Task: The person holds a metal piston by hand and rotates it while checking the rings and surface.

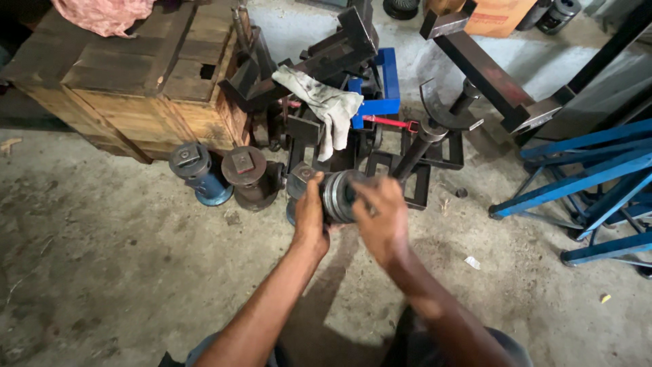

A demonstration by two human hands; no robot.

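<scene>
A grey grooved metal cylinder (338, 196), like a ribbed piston part, is held above the concrete floor between both hands. My left hand (310, 216) grips its left end, thumb up along the side. My right hand (382, 216) covers its right end with fingers curled over the face. Behind it stands a dark metal frame (401, 173) with a slanted steel shaft (420, 146).
Two short jack-like cylinders, one blue (198, 173) and one rusty brown (250, 175), stand to the left by a wooden crate (129, 81). A grey rag (326, 105) drapes over black steel parts. Blue metal frames (584, 183) lie to the right.
</scene>
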